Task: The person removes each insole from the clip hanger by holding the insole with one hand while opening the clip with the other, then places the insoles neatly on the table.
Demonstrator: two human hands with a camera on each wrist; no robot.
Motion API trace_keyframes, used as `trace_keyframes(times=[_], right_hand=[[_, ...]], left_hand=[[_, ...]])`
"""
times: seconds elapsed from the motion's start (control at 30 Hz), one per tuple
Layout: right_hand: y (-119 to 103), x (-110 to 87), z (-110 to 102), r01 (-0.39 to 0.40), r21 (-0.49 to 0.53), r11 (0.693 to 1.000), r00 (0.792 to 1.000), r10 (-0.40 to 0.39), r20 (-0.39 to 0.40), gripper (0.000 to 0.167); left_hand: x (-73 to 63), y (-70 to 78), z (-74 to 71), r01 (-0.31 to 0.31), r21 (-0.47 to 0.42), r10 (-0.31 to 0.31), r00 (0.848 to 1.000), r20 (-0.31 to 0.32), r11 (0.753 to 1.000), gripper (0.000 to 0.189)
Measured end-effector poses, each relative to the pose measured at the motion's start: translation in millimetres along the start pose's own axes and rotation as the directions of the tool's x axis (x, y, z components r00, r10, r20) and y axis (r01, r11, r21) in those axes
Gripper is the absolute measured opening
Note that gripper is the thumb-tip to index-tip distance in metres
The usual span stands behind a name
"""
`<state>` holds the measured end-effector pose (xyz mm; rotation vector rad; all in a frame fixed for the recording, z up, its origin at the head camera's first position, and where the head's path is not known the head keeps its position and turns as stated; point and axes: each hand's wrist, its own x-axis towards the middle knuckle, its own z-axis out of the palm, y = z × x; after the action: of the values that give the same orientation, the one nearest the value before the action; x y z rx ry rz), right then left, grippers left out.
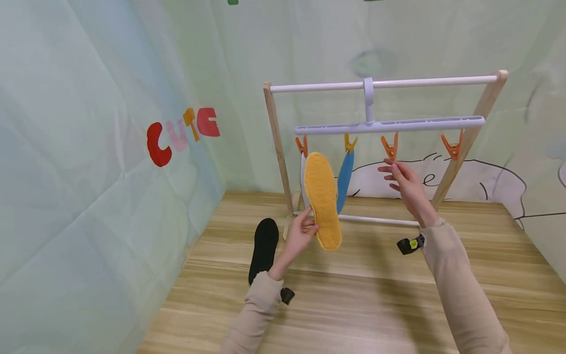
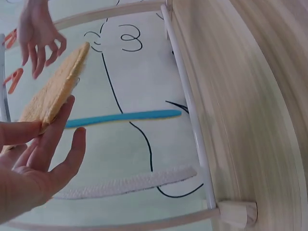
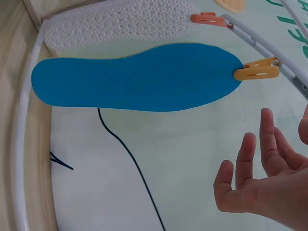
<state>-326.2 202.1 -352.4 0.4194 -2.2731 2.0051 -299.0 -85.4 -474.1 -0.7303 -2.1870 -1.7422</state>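
Observation:
My left hand (image 1: 299, 237) pinches a fuzzy yellow insole (image 1: 323, 196) along its lower edge, thumb on one face and fingers behind. In the left wrist view the insole (image 2: 57, 89) tilts upward between thumb and fingers. My right hand (image 1: 410, 189) is raised with fingers loosely spread, fingertips right at the bottom of an orange clip (image 1: 390, 146). No insole shows in that clip. A blue insole (image 3: 139, 77) hangs from a yellow clip (image 3: 257, 71), and a white textured insole (image 3: 120, 24) hangs beside it from an orange clip (image 3: 209, 19).
A lilac hanger (image 1: 420, 125) hooks over the white top rod (image 1: 318, 87) of a wooden-sided rack (image 1: 277, 142). Another orange clip (image 1: 453, 147) hangs at its right end. A black insole (image 1: 264, 248) lies on the wood-grain table (image 1: 345, 314), left of the rack.

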Motion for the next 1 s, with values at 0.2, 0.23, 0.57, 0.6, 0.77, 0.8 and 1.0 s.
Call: trace_keyframes(times=[0.2,0.23,0.57,0.6,0.77,0.8,1.0], right_hand=[[13.7,-8.7,-2.7,-0.032,0.097,0.995,0.999,0.028,0.044,0.046],[16.0,-10.3,-2.9,-0.035,0.117,0.992,0.998,0.029,0.049,0.045],[35.8,-34.7,-1.7,-0.075,0.191,0.979,0.993,0.055,0.105,0.032],[37.3,-37.6,-1.8,-0.081,0.203,0.976,0.992,0.059,0.110,0.030],[45.2,-51.8,-3.2,-0.068,0.274,0.959,0.989,0.029,0.144,0.025],[46.8,-54.8,-3.0,-0.067,0.292,0.954,0.987,0.021,0.156,0.025],[54.9,-70.6,3.0,-0.092,0.299,0.950,0.980,0.033,0.195,0.028]], left_hand=[[-1.7,24.7,-22.6,-0.005,-0.005,0.004,0.999,-0.051,1.000,0.055],[-2.4,32.9,-25.2,0.015,0.002,-0.015,0.998,-0.064,1.000,0.055],[-12.3,74.2,-45.4,0.154,0.045,-0.148,0.983,-0.112,0.987,0.055],[-12.5,69.1,-47.1,0.151,0.042,-0.146,0.984,-0.107,0.988,0.055],[-14.9,61.0,-54.7,0.173,0.007,-0.171,0.982,-0.080,0.985,0.056],[-15.8,60.1,-56.4,0.185,0.011,-0.184,0.980,-0.077,0.983,0.057],[-22.6,46.9,-69.5,0.260,0.009,-0.259,0.963,-0.081,0.965,0.059]])
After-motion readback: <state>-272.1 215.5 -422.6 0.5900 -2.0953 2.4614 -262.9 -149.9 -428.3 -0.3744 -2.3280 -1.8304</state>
